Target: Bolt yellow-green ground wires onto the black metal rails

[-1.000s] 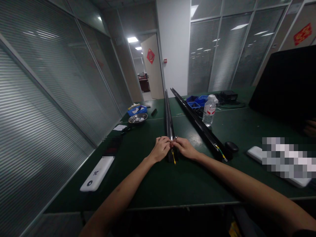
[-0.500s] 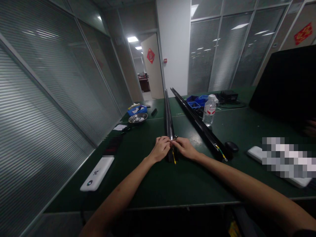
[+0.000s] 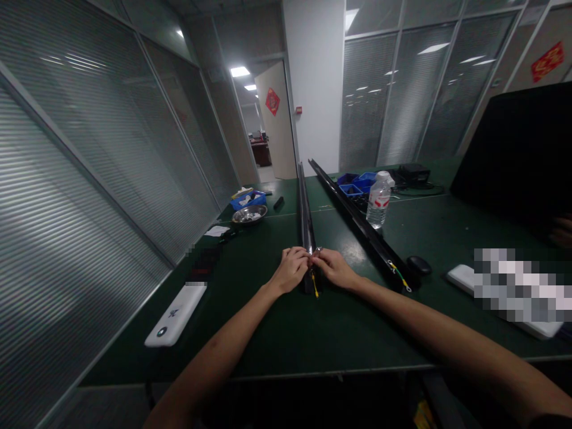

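A long black rail (image 3: 305,208) lies lengthwise on the green table, its near end between my hands. My left hand (image 3: 292,268) is closed over the rail's left edge, its fingertips meeting those of my right hand. My right hand (image 3: 336,268) is closed in a pinch at the rail's right side; a small shiny metal piece (image 3: 319,251) shows at its fingertips, too small to name exactly. Below the fingers a yellow-green wire (image 3: 315,286) hangs over the rail end. Where the wire joins the rail is hidden by my fingers.
To the right lies a second black rail (image 3: 357,220) with a ring-ended wire (image 3: 404,283), beside a water bottle (image 3: 379,202) and a mouse (image 3: 419,265). A metal bowl (image 3: 241,219) and white power bank (image 3: 176,316) are left. Another person's hand (image 3: 562,232) shows at the right edge.
Both hands stay at the rail's near end. The right fingertips and the shiny metal piece have shifted very slightly; the rails and other objects are where they were.
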`<state>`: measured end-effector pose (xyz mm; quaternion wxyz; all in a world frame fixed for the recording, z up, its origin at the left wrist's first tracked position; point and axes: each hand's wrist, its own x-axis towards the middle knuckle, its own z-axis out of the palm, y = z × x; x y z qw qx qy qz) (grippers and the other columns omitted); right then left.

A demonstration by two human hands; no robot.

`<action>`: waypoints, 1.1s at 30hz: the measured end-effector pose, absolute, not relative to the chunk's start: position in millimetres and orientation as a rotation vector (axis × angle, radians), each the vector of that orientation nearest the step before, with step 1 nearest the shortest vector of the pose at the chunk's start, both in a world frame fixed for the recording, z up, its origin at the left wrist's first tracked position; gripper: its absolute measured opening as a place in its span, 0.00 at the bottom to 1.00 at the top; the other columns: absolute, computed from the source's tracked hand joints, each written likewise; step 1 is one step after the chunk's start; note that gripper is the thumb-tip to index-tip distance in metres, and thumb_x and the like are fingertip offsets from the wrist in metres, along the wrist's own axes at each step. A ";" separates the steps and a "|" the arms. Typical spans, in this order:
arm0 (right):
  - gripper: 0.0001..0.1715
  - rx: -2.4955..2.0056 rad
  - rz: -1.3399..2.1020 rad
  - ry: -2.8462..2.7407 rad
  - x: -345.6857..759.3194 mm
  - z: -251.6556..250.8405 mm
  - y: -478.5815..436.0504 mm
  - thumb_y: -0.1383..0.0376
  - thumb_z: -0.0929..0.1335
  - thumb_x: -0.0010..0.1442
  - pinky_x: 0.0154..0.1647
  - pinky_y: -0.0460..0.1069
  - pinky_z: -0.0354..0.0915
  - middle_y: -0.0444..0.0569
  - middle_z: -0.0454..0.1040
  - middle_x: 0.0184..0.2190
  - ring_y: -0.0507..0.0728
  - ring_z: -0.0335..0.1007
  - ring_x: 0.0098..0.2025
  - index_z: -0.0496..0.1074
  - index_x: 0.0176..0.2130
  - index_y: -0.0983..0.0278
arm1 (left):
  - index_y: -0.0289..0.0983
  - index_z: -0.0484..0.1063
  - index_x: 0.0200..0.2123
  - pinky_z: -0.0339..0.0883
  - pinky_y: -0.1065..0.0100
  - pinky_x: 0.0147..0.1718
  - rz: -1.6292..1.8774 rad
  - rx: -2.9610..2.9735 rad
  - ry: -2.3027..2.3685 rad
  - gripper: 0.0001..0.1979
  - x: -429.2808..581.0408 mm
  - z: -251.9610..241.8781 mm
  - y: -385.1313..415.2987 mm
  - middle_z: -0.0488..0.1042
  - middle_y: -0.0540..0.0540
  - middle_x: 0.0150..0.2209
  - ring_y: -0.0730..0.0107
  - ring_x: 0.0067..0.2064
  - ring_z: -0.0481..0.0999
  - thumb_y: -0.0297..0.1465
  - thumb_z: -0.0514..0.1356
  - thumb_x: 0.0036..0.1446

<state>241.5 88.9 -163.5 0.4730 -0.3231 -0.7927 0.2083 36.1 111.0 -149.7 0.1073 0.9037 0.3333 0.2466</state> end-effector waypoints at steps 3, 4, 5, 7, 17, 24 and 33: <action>0.19 -0.820 0.495 -1.907 241.6 -164.3 87.0 0.56 0.62 0.74 0.40 0.51 0.66 0.49 0.77 0.34 0.57 0.72 0.35 0.74 0.38 0.63 | 0.38 0.76 0.47 0.55 0.51 0.61 0.724 2.664 0.972 0.17 36.2 -150.1 111.2 0.77 0.43 0.52 0.57 0.61 0.66 0.29 0.46 0.71; 0.19 -0.831 0.492 -1.904 241.4 -164.5 86.6 0.55 0.62 0.73 0.39 0.51 0.66 0.49 0.77 0.33 0.57 0.71 0.34 0.74 0.38 0.63 | 0.38 0.76 0.47 0.55 0.51 0.61 0.725 2.665 0.972 0.17 36.3 -150.3 111.2 0.77 0.43 0.52 0.57 0.62 0.66 0.29 0.46 0.71; 0.20 -0.839 0.491 -1.907 241.0 -164.7 86.4 0.55 0.62 0.73 0.37 0.50 0.65 0.48 0.76 0.32 0.56 0.70 0.33 0.74 0.37 0.63 | 0.38 0.76 0.47 0.55 0.51 0.61 0.726 2.665 0.974 0.17 36.4 -150.5 111.2 0.77 0.43 0.52 0.57 0.62 0.66 0.29 0.46 0.71; 0.21 -0.851 0.490 -1.922 240.3 -164.7 86.2 0.54 0.63 0.73 0.35 0.50 0.64 0.47 0.74 0.29 0.55 0.68 0.30 0.73 0.34 0.63 | 0.38 0.76 0.48 0.55 0.51 0.61 0.732 2.664 0.978 0.17 36.6 -150.9 111.3 0.77 0.43 0.52 0.57 0.62 0.65 0.29 0.46 0.71; 0.19 -0.804 0.515 -1.966 241.5 -163.9 89.5 0.56 0.62 0.73 0.39 0.50 0.65 0.48 0.75 0.33 0.56 0.71 0.34 0.73 0.35 0.63 | 0.37 0.75 0.46 0.54 0.52 0.60 0.733 2.664 0.967 0.17 36.9 -150.0 110.4 0.77 0.43 0.52 0.58 0.61 0.66 0.29 0.46 0.72; 0.18 -0.787 0.529 -1.946 241.3 -160.4 86.8 0.57 0.62 0.73 0.40 0.51 0.67 0.49 0.76 0.34 0.57 0.72 0.35 0.74 0.36 0.63 | 0.38 0.75 0.45 0.55 0.51 0.60 0.712 2.662 0.975 0.17 36.4 -147.9 109.5 0.78 0.43 0.52 0.57 0.62 0.65 0.29 0.46 0.72; 0.23 -0.899 0.489 -1.891 240.7 -163.4 88.2 0.53 0.62 0.73 0.31 0.49 0.62 0.47 0.74 0.28 0.55 0.67 0.28 0.75 0.36 0.65 | 0.38 0.76 0.47 0.56 0.52 0.61 0.698 2.654 0.986 0.19 36.5 -146.4 108.2 0.77 0.43 0.52 0.57 0.62 0.65 0.30 0.45 0.72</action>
